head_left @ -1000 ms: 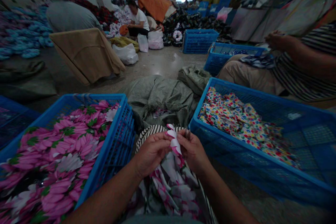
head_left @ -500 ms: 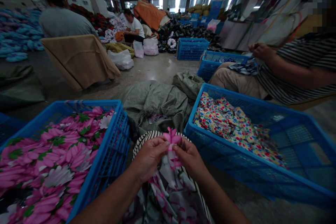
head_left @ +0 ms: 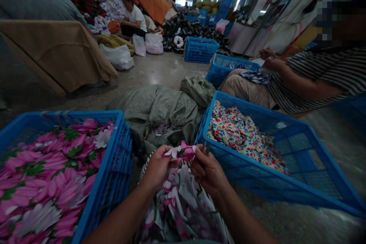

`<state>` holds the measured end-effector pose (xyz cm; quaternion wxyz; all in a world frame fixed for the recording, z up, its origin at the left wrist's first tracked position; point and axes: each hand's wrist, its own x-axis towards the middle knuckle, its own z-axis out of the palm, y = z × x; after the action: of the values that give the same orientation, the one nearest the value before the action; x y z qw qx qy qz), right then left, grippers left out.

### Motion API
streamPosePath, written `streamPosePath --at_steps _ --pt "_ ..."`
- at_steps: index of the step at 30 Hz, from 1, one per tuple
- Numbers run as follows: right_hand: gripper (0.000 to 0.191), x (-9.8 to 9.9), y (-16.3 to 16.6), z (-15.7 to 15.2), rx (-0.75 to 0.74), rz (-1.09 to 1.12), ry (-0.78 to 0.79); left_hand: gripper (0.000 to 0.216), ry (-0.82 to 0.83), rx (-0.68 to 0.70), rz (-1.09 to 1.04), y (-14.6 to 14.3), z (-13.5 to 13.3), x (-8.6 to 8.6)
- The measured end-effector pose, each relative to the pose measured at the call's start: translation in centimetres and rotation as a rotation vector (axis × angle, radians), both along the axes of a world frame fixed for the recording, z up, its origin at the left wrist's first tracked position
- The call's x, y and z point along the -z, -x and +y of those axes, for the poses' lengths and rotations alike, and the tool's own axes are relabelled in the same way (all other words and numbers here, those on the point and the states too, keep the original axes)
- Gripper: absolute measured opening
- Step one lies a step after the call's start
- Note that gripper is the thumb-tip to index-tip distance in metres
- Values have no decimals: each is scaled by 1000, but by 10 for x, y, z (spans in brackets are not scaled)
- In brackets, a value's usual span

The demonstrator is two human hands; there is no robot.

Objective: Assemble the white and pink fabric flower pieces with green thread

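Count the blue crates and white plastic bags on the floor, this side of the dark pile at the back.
Blue crates: 5, one cut off at the right edge
White plastic bags: 3
Total: 8

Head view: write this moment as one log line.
left hand: pinches floral cloth | right hand: grips small metal tool | beside: blue crates

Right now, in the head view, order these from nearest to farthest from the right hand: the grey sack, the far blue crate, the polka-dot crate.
From the right hand:
1. Polka-dot crate: right beside it, on its right.
2. Grey sack: ahead, on the floor.
3. Far blue crate: farther ahead, beyond the sack.
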<state>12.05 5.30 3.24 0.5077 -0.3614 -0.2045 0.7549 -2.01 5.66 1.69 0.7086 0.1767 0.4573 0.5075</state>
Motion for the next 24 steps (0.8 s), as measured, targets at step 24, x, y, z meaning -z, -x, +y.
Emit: streamPosePath --at_steps 24 --pt "26 2 32 0 -254 45 294 21 12 109 -378 37 27 -53"
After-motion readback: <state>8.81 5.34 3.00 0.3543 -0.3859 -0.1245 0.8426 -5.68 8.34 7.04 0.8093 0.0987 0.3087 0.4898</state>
